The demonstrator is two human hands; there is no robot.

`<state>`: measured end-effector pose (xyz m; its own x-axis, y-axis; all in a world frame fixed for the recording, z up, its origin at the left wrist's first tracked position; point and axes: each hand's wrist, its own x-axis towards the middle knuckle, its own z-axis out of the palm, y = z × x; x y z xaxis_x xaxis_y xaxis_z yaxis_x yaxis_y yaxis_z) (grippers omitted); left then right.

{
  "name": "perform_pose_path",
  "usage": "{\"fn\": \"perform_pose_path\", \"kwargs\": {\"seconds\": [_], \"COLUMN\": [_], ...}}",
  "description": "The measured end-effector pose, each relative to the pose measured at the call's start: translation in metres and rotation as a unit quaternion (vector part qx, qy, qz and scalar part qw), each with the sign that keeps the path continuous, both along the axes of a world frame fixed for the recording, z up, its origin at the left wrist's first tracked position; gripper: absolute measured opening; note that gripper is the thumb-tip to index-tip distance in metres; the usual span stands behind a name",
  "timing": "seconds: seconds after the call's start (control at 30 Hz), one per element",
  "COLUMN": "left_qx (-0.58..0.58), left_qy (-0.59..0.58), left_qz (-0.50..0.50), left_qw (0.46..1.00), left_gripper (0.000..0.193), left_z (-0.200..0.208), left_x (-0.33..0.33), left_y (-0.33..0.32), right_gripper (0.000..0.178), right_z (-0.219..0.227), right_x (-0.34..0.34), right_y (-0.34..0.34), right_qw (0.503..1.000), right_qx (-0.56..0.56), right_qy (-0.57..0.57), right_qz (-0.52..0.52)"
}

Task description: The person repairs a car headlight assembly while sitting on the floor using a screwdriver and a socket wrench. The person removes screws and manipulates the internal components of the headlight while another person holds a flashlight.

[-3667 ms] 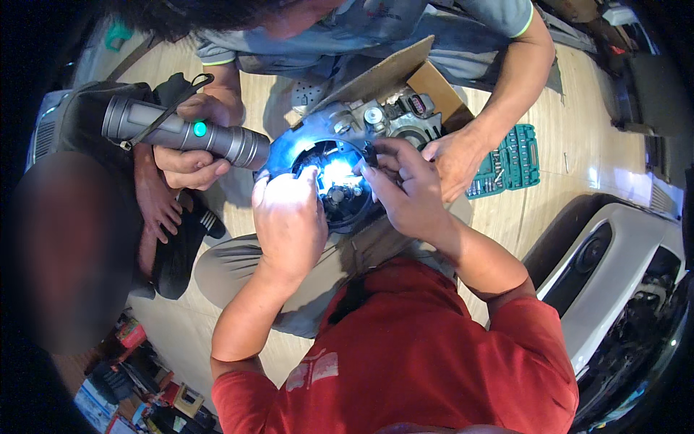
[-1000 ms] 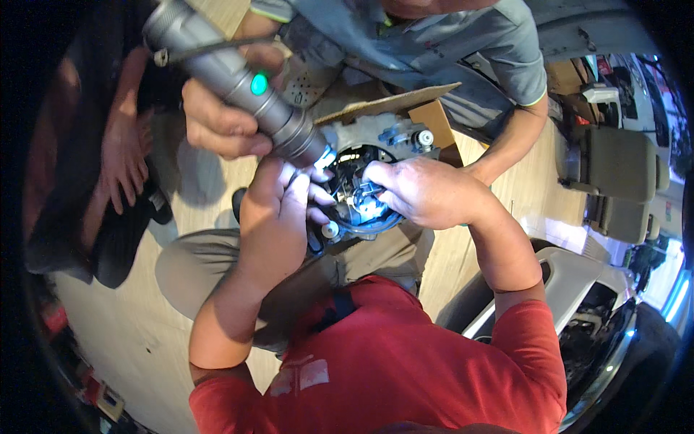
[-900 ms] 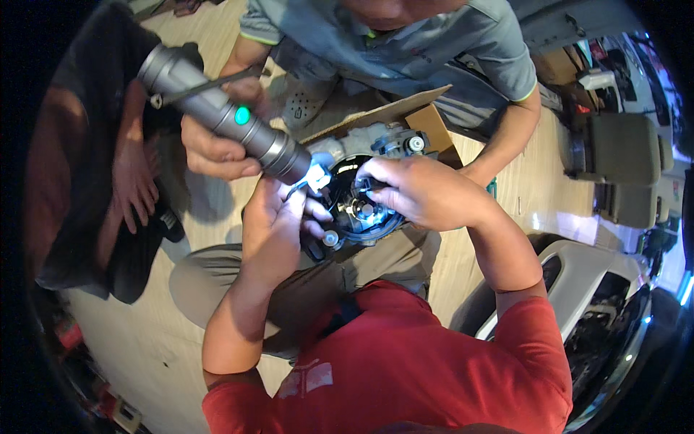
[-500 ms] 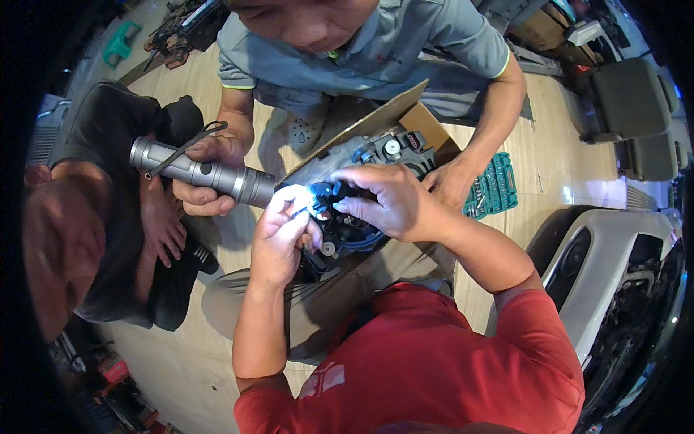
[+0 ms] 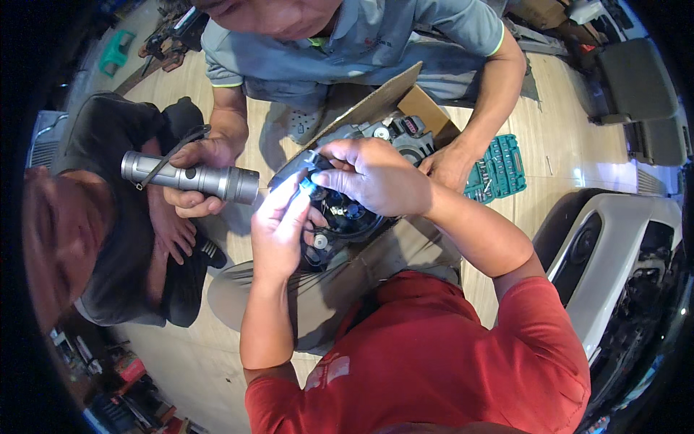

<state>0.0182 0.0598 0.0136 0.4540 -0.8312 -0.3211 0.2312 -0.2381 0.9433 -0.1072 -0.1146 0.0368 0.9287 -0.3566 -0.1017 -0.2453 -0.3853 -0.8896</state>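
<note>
Both my hands meet over an open cardboard box (image 5: 390, 87). Between their fingertips is a small black part (image 5: 313, 160), brightly lit, its exact kind hard to make out. My left hand (image 5: 278, 231) pinches it from below, the fingers bent. From the right, my right hand (image 5: 379, 173) grips its upper side between thumb and fingers. Beneath them in the box lies a dark vehicle-lamp-like assembly (image 5: 347, 213) with round openings and a pale knob. My fingers cover part of it. A grey flashlight (image 5: 217, 182), held by a co-worker opposite, points at my fingers.
The co-worker's other hand (image 5: 450, 168) rests at the box's right end. Beyond it a green tool case (image 5: 506, 170) lies open on the floor. Another person sits at left, hands (image 5: 172, 228) low. At right stand a white car bumper (image 5: 614, 253) and a dark seat (image 5: 636, 87).
My right hand has shifted up and left, and the black part sits higher and is turned differently. The flashlight has moved slightly left. More of the assembly below shows.
</note>
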Motion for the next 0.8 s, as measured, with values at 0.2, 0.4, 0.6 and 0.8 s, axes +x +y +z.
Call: {"fn": "perform_pose_path", "kwargs": {"seconds": [0.2, 0.4, 0.6, 0.8], "left_qx": [-0.089, -0.104, -0.073, -0.025], "left_qy": [0.224, 0.22, 0.162, 0.114], "left_qz": [0.114, 0.125, 0.155, 0.157], "left_qw": [0.964, 0.962, 0.972, 0.981], "left_gripper": [0.04, 0.04, 0.032, 0.037], "left_z": [-0.021, -0.02, -0.013, -0.013], "left_x": [0.01, 0.008, 0.0, 0.002], "left_y": [-0.005, -0.007, -0.012, -0.006], "right_gripper": [0.034, 0.03, 0.027, 0.025], "right_z": [-0.022, -0.019, -0.018, -0.021], "right_x": [-0.007, -0.012, -0.009, -0.01], "right_y": [0.017, 0.018, 0.02, 0.02], "right_qw": [0.988, 0.992, 0.991, 0.982], "right_qx": [-0.03, -0.038, -0.049, -0.132], "right_qy": [-0.142, -0.11, -0.115, -0.115], "right_qz": [-0.051, -0.041, -0.054, -0.066]}}
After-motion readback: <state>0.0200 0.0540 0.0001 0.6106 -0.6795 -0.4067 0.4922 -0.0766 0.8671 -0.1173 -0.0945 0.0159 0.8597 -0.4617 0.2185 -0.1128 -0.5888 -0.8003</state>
